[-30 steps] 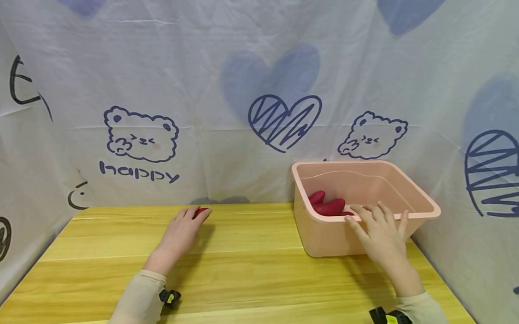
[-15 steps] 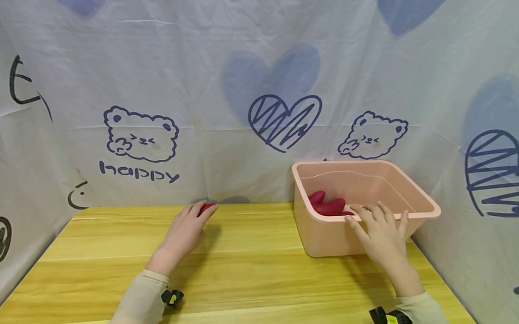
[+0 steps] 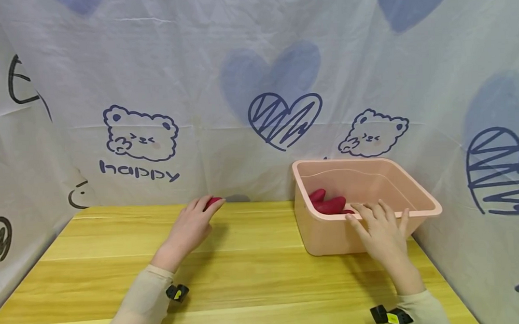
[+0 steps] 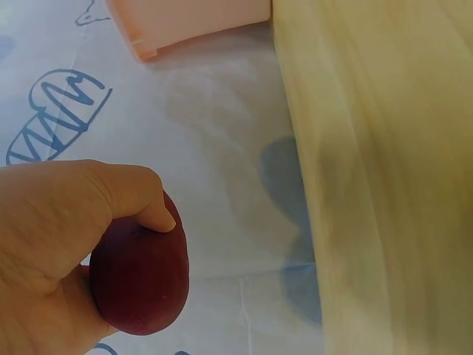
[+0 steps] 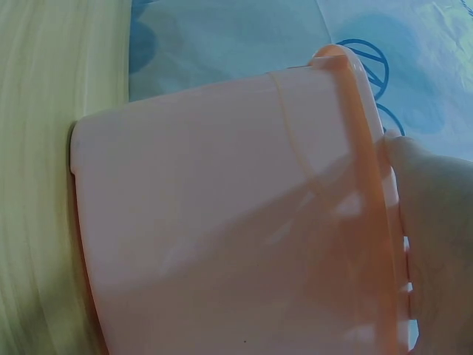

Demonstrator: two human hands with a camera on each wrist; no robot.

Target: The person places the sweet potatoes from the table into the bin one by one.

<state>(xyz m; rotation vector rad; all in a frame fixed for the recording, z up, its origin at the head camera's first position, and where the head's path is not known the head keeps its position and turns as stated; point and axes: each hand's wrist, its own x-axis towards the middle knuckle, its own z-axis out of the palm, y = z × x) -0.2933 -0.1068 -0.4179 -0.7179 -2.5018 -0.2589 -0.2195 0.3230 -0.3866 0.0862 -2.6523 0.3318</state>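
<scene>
My left hand [image 3: 189,229] grips a dark red sweet potato [image 3: 213,201] above the back of the table, left of the bin. In the left wrist view the thumb lies across the top of the smooth, rounded sweet potato [image 4: 144,285]; its far part is hidden by the hand. My right hand [image 3: 383,236] rests at the front rim of a pink plastic bin [image 3: 332,238], fingers spread and reaching over the edge. Inside the bin, at its left end, lie several more dark red sweet potatoes [image 3: 331,205]. The front wall partly hides them.
The bin stands at the back right of a light wooden table [image 3: 256,283]. A white cloth [image 3: 215,149] with bear and heart drawings hangs behind the table and along both sides. The table's back edge runs close to the cloth.
My left hand has moved a little to the right and up with the sweet potato, which shows more above the fingers. My right hand stays at the bin's rim.
</scene>
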